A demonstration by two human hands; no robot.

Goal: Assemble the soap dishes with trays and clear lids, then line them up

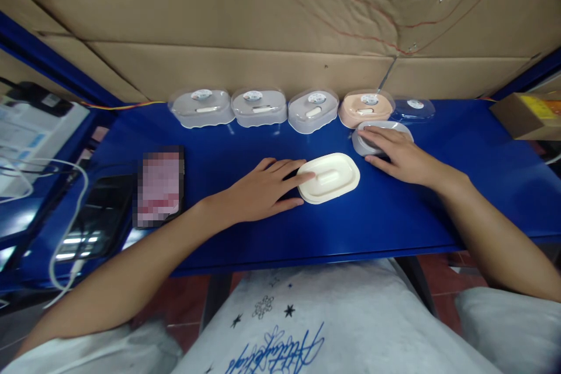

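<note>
A cream oval tray-like piece with a raised bar in its middle lies flat on the blue table. My left hand is at its left end, fingers spread, the index fingertip resting on its top and the thumb by its near edge. Farther right, my right hand reaches over a grey oval container, fingers across the top and thumb on the near side. That hand hides much of the container. A clear lid with a round label lies just behind it.
Along the back stand several grey oval boxes with clear lids, and a peach one. A phone, its screen blurred, lies at left near a dark device and a white cable. At right is a cardboard box.
</note>
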